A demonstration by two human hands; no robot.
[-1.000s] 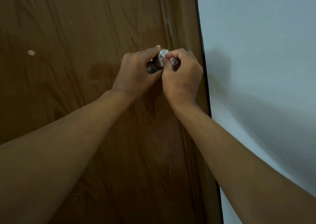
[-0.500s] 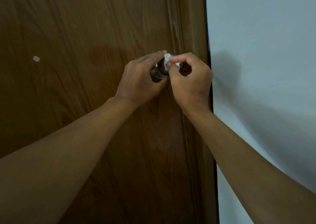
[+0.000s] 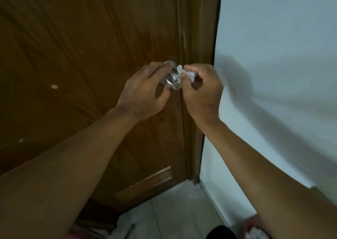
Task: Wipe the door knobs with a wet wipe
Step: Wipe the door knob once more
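Observation:
A round silver door knob [image 3: 174, 81] with a keyhole in its face sticks out of the brown wooden door [image 3: 87, 60] near its right edge. My left hand [image 3: 144, 91] curls around the knob's left side, fingers above and thumb below. My right hand [image 3: 202, 89] pinches a crumpled white wet wipe [image 3: 184, 73] between thumb and fingers. The wipe touches the knob's upper right side. Part of the knob is hidden behind my left fingers.
The door frame [image 3: 200, 60] runs along the door's right edge, with a white wall [image 3: 273, 56] beyond it. Pale floor tiles [image 3: 175, 215] show below, with white debris at the door's foot and a reddish object [image 3: 255, 226] at the bottom right.
The view has tilted down, so the floor now shows. My left fingers have loosened and more of the knob's face is visible. The wipe sits at the knob's upper right.

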